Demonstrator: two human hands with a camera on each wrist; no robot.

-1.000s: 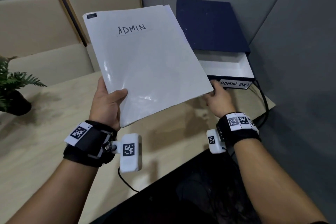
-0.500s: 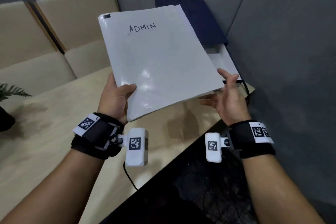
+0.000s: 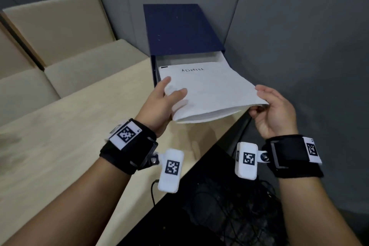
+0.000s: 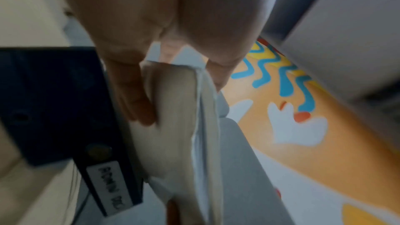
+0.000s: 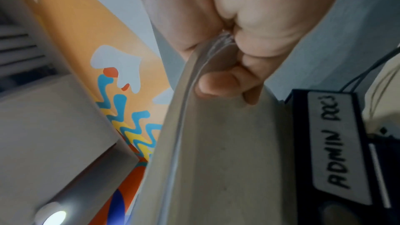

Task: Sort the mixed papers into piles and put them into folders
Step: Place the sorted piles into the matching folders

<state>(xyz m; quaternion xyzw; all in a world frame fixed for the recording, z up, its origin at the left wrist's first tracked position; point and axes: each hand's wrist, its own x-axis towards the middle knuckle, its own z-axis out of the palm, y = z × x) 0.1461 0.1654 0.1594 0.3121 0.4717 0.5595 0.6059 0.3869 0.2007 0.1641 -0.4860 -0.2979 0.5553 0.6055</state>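
The left hand (image 3: 159,104) pinches the papers (image 3: 211,90) at their near left corner, thumb on top, the right hand (image 3: 275,110) pinches the near right corner, and ahead of both grips their far end lies inside the open blue folder (image 3: 179,28).

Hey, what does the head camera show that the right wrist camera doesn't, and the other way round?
Only head: the left hand gripping the white folder, its handwritten ADMIN heading, and the wooden table. Only right wrist: the ADMIN DOCS label on the box front and a colourful mural. Both: the right hand pinching that folder, and the dark blue box.
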